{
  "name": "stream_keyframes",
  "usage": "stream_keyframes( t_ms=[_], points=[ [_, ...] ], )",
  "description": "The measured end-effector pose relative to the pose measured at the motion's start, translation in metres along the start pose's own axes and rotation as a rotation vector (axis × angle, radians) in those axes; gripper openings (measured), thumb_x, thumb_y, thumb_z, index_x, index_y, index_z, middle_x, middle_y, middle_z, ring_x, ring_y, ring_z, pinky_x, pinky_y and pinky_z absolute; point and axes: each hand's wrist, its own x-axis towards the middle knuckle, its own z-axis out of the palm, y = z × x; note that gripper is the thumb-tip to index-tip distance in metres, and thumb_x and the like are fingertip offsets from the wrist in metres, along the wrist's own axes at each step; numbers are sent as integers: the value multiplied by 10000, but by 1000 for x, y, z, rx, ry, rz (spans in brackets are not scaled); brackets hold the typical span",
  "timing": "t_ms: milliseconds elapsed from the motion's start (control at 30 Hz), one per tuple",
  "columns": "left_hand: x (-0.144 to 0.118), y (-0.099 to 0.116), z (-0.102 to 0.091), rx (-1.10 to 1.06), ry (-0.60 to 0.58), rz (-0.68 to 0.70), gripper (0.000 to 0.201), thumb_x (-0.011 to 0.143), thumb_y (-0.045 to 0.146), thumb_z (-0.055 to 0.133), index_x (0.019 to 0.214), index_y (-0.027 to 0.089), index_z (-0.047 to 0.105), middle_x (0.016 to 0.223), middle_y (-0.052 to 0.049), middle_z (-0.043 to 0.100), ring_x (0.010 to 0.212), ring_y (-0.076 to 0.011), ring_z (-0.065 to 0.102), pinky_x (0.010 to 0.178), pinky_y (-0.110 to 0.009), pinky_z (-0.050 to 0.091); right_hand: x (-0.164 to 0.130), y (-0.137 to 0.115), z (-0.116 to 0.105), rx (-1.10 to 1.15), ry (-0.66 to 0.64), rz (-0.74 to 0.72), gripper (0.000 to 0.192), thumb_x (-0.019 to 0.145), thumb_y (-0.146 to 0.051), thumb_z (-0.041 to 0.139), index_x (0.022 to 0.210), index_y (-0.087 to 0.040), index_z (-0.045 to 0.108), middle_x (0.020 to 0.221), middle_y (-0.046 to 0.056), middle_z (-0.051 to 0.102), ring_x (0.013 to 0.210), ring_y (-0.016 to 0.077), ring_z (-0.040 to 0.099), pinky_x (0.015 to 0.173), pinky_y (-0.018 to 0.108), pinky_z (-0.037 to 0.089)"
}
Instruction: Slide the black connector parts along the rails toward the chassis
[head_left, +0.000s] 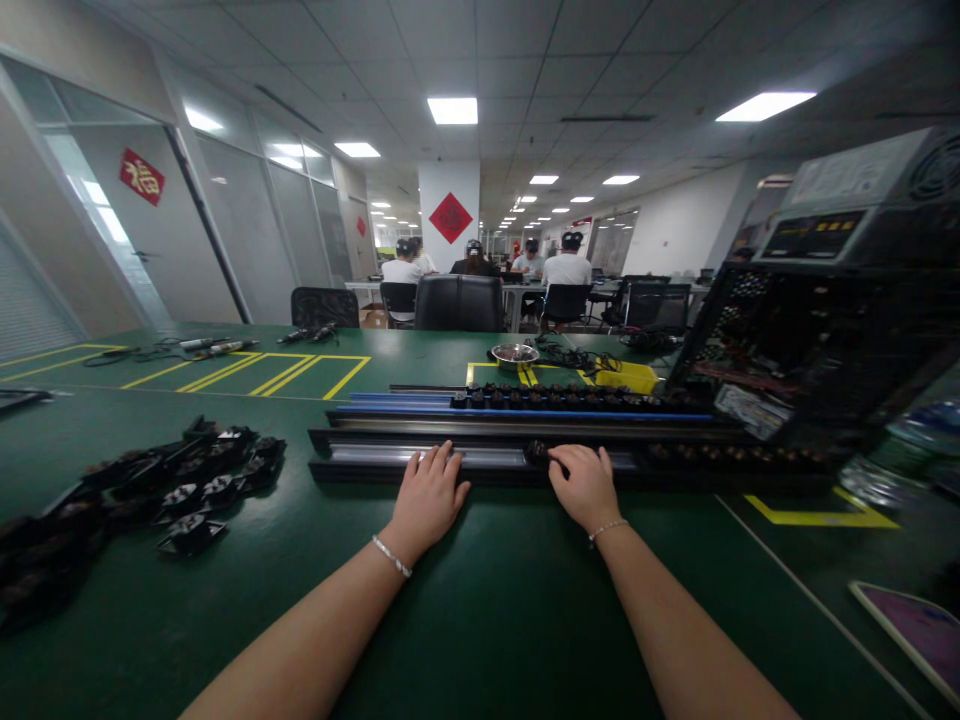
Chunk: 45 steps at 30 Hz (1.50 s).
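A long black rail (480, 480) with a shiny channel lies crosswise on the green table. My left hand (429, 497) rests on its near edge, palm down, fingers stretched into the channel and holding nothing. Further right, my right hand (589, 487) has its fingers closed at a small black part (536, 453) sitting in the channel; the fingertips are partly hidden. More small dark parts (720, 455) are lined up along the right end of the rail. Behind it lie a blue rail (390, 406) and a row of black parts (517, 398).
Loose black parts (187, 490) are heaped at left. A metal bowl (514, 355), cables (577, 352) and a yellow tray (628, 376) stand behind the rails. An opened computer case (810, 320), a plastic bottle (915, 450) and a phone-like device (915, 625) are at right. People sit beyond.
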Motion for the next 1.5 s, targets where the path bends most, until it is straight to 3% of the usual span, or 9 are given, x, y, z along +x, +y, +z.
stream_keyframes(
  t_ms=[900,1500],
  points=[
    [1,0,1,10,-14,1,409,883,400,378,1213,200,518,1337,-96,494,1210,-259,449,1021,-444,315,-3,-11,-6,-25,-101,-109,279,819,-293,447,999,-278,659,1054,23,654,1067,197,511,1048,555,138],
    [1,0,1,13,-18,-2,420,881,397,387,1228,194,509,1342,-95,488,1219,-255,436,1029,-438,294,-4,-25,-9,-77,-251,-151,364,832,-323,430,1159,-276,584,1153,37,608,1129,199,473,1071,544,96]
  ],
)
